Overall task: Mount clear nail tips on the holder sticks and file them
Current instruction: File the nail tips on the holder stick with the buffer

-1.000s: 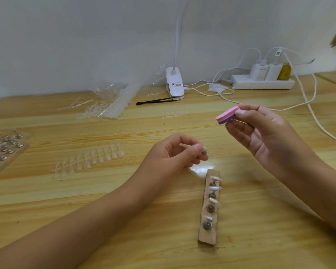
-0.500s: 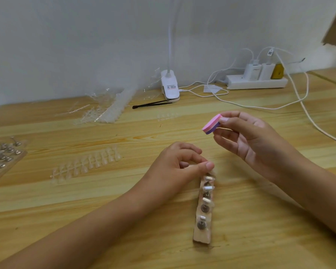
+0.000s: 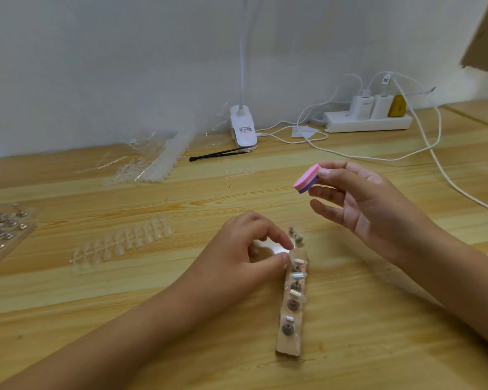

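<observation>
A cardboard strip [image 3: 288, 346] lies on the wooden table in front of me, with several metal holder sticks stuck in it, each topped by a clear nail tip. One more holder stick [image 3: 295, 235] lies loose on the table just past the strip's far end. My left hand [image 3: 245, 251] hovers at that far end with loosely curled fingers and nothing in them, its thumb tip at the strip's corner. Up and to the right, my right hand [image 3: 378, 209] pinches a pink and purple file block [image 3: 306, 181] between thumb and fingertips.
A row of clear nail tips [image 3: 121, 244] lies left of my hands. A tray of holder sticks [image 3: 0, 235] sits at the left edge. Torn plastic packaging [image 3: 152, 161], black tweezers [image 3: 217, 154], a lamp clip [image 3: 243, 130], a power strip [image 3: 366, 122] and white cables line the back.
My left hand held a holder stick a second ago, then dropped to the strip's far end. The stick now lies on the table and the hand is empty. The right hand keeps the file block.
</observation>
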### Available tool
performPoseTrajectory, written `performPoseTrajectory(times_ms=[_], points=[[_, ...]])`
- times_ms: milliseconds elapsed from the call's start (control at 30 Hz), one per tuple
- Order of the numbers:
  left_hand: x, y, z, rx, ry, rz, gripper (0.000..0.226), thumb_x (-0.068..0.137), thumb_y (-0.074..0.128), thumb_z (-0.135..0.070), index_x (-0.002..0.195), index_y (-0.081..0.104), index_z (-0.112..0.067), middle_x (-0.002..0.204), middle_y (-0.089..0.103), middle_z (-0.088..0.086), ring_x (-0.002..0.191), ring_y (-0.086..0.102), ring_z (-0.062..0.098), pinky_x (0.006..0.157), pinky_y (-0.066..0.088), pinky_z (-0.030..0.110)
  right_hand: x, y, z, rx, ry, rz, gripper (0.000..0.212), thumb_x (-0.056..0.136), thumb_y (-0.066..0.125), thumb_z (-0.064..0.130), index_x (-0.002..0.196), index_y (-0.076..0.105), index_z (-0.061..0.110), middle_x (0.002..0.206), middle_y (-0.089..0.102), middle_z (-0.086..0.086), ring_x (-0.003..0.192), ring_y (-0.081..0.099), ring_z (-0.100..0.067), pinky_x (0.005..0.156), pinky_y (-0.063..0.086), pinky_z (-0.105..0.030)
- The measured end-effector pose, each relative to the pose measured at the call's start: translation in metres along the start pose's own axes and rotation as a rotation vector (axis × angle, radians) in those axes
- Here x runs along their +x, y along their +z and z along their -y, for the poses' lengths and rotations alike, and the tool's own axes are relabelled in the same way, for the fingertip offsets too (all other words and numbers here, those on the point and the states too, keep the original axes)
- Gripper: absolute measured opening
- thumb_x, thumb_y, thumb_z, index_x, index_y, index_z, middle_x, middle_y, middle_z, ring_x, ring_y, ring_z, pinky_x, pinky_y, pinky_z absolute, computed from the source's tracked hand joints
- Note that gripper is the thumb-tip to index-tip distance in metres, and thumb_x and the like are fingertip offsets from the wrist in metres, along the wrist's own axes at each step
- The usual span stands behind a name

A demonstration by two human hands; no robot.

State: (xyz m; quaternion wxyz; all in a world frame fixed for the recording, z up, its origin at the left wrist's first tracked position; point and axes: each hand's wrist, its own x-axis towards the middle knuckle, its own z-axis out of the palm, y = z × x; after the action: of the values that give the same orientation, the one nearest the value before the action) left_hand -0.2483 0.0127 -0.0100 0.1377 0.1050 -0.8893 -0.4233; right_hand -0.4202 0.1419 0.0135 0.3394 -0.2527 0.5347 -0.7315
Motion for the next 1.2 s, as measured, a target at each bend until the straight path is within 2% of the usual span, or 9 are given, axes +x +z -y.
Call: performPoseTrajectory(times_ms=[200, 467, 567, 667, 733, 800, 967, 1067, 1200], points=[[0.003, -0.002, -0.003, 0.018, 0.04, 0.096, 0.021, 0.087, 0.073, -0.022, 0.098, 0.072, -0.04, 0.103, 0.058, -0.026, 0.094, 0.046, -0.007, 0.075, 0.038, 0.009, 0.003, -0.007, 0.004, -0.207, -0.092, -0.029, 0.019, 0.095, 0.056, 0.015, 0.109, 0.068, 0.012, 0.086, 0.073, 0.0, 0.081, 0.067, -0.009, 0.071, 0.056, -0.022], [0.007, 0.001, 0.0, -0.005, -0.014, 0.106, 0.008, 0.08, 0.073, -0.041, 0.086, 0.076, -0.036, 0.1, 0.061, -0.025, 0.092, 0.051, -0.006, 0.07, 0.036, 0.009, 0.006, -0.012, -0.001, -0.243, -0.037, 0.009, 0.016, 0.096, 0.056, 0.015, 0.106, 0.068, 0.011, 0.095, 0.076, -0.006, 0.092, 0.072, -0.016, 0.072, 0.058, -0.025], [0.009, 0.0, 0.002, -0.118, -0.081, 0.052, 0.009, 0.08, 0.075, -0.039, 0.083, 0.078, -0.031, 0.097, 0.066, -0.019, 0.076, 0.055, -0.008, 0.066, 0.042, 0.01, 0.007, -0.01, -0.003, -0.202, -0.02, 0.03, 0.016, 0.095, 0.057, 0.015, 0.105, 0.068, 0.011, 0.095, 0.076, -0.007, 0.09, 0.071, -0.015, 0.072, 0.058, -0.025], [0.008, -0.004, 0.004, -0.374, -0.142, -0.085, 0.019, 0.076, 0.071, -0.044, 0.085, 0.078, -0.029, 0.093, 0.074, -0.003, 0.077, 0.067, 0.007, 0.067, 0.052, 0.018, 0.007, -0.008, -0.001, -0.113, -0.006, 0.047, 0.026, 0.087, 0.063, 0.017, 0.112, 0.066, 0.01, 0.092, 0.075, -0.006, 0.085, 0.07, -0.014, 0.069, 0.057, -0.025], [0.007, -0.006, 0.005, -0.532, -0.18, -0.145, 0.019, 0.077, 0.07, -0.041, 0.087, 0.078, -0.028, 0.092, 0.076, 0.001, 0.079, 0.071, 0.01, 0.066, 0.053, 0.017, 0.006, -0.006, 0.001, -0.074, 0.017, 0.079, 0.036, 0.08, 0.069, 0.021, 0.114, 0.067, 0.009, 0.092, 0.074, -0.006, 0.084, 0.07, -0.014, 0.068, 0.057, -0.024], [0.008, -0.006, 0.004, -0.658, -0.193, -0.154, 0.017, 0.077, 0.071, -0.035, 0.087, 0.078, -0.022, 0.089, 0.077, 0.005, 0.077, 0.071, 0.011, 0.064, 0.052, 0.016, 0.002, -0.004, 0.001, -0.088, 0.033, 0.158, 0.029, 0.08, 0.073, 0.021, 0.106, 0.071, 0.01, 0.092, 0.073, -0.008, 0.084, 0.069, -0.016, 0.068, 0.057, -0.024], [0.008, -0.006, 0.003, -0.673, -0.164, -0.129, 0.009, 0.076, 0.072, -0.029, 0.084, 0.077, -0.028, 0.087, 0.076, 0.003, 0.079, 0.07, 0.009, 0.07, 0.052, 0.016, -0.008, 0.004, -0.002, -0.27, 0.044, 0.382, 0.02, 0.08, 0.071, 0.024, 0.099, 0.076, 0.019, 0.099, 0.074, -0.01, 0.092, 0.071, -0.02, 0.072, 0.057, -0.023], [0.008, -0.007, 0.004, -0.685, -0.156, -0.126, 0.012, 0.077, 0.072, -0.028, 0.086, 0.079, -0.025, 0.088, 0.076, 0.0, 0.08, 0.069, 0.005, 0.073, 0.051, 0.014, -0.01, 0.007, -0.004, -0.318, 0.003, 0.393, 0.025, 0.08, 0.073, 0.03, 0.103, 0.074, 0.02, 0.102, 0.073, -0.008, 0.096, 0.071, -0.022, 0.076, 0.057, -0.025], [0.009, -0.007, 0.004, -0.745, -0.169, -0.112, 0.02, 0.084, 0.066, -0.029, 0.092, 0.081, -0.019, 0.098, 0.077, 0.006, 0.092, 0.072, 0.014, 0.077, 0.054, 0.017, -0.01, 0.006, -0.006, -0.337, -0.033, 0.341, 0.027, 0.079, 0.075, 0.031, 0.104, 0.075, 0.022, 0.102, 0.071, -0.004, 0.094, 0.071, -0.022, 0.077, 0.056, -0.025]])
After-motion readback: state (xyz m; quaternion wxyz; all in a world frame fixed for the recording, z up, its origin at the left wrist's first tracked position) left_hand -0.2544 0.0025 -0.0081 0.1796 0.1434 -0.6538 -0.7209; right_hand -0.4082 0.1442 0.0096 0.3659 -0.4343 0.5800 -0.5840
